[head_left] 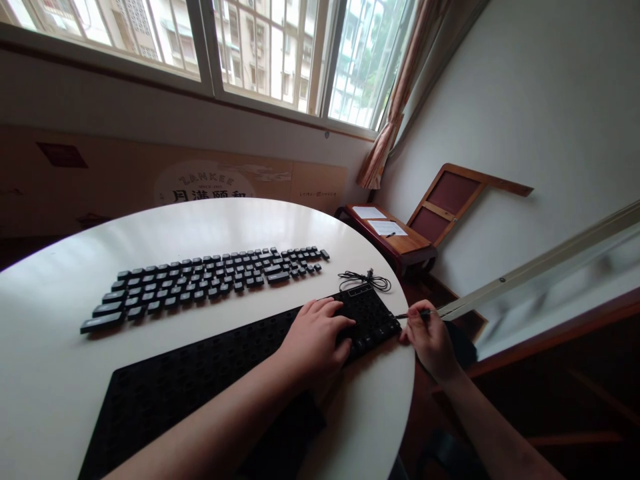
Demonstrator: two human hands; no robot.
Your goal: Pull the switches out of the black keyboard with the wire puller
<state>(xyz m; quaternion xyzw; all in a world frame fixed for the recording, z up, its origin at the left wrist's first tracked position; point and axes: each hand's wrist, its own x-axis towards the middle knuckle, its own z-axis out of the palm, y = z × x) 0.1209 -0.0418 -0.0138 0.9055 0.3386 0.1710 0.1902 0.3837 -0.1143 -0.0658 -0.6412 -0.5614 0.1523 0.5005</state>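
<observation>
A black keyboard base [200, 363], mostly stripped of its keycaps, lies at a slant on the white table. My left hand [320, 333] rests on its right half with the fingers spread, pressing against its surface. At the right end of the base, my right hand [427, 333] is closed around a thin screwdriver-like tool [424, 314] with a dark handle. Its slim metal shaft reaches to the edge of the base, near a few keycaps [383, 331] that sit there. The exact contact of the tip is too small to tell.
Loose black keycaps [200, 280] stand in rows behind the base on the round white table [50, 373]. A coiled cable [367, 279] lies by the table's right edge. Beyond are a wooden chair [420, 240] with papers [387, 228] on it, and a barred window.
</observation>
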